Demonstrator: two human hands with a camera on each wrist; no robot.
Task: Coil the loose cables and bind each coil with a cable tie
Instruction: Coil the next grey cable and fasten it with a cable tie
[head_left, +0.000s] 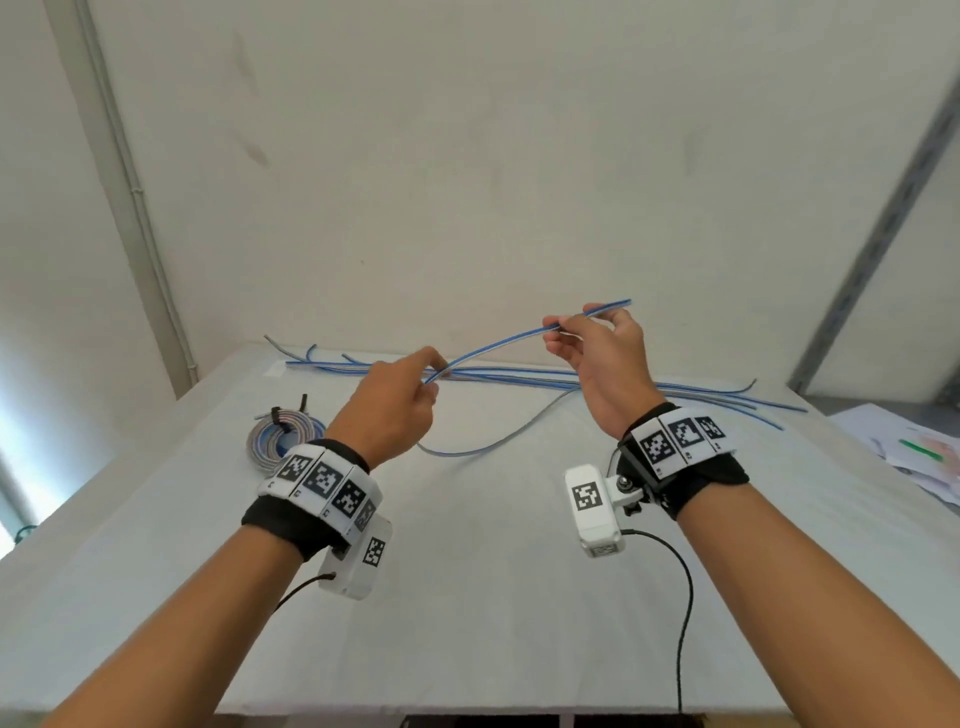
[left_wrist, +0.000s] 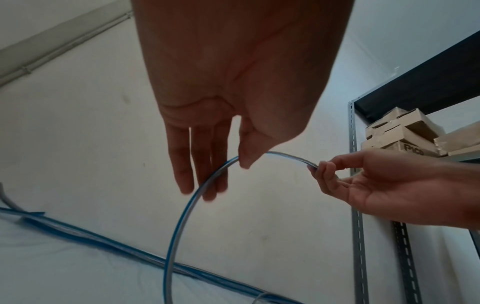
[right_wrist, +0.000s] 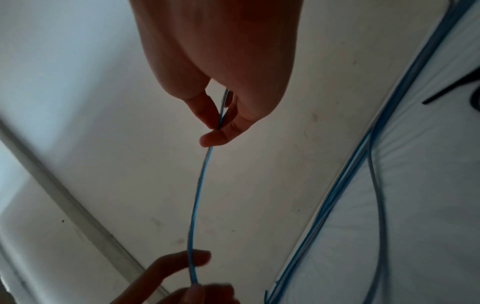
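A blue-and-grey cable is held in the air above the bench, stretched in a shallow arc between both hands. The right hand pinches it near its free end between thumb and fingertips, the short tip projecting past the fingers toward the right; the right wrist view shows the cable clamped between thumb and forefinger of that hand. The left hand holds the same cable lower and to the left, thumb against forefinger; in the left wrist view the cable passes under the thumb and across the extended remaining fingers of the left hand, then curves down to the bench. From the left hand the cable drops in a slack grey loop onto the bench surface and runs back toward the far right. Behind the hands, along the far edge of the bench, lies a bundle of loose cables of the same blue and grey, roughly straight and side by side. To the left, near the left wrist, rests a finished coil bound with a black cable tie. Papers lie beyond the right edge; a metal shelf with cardboard boxes stands at right.
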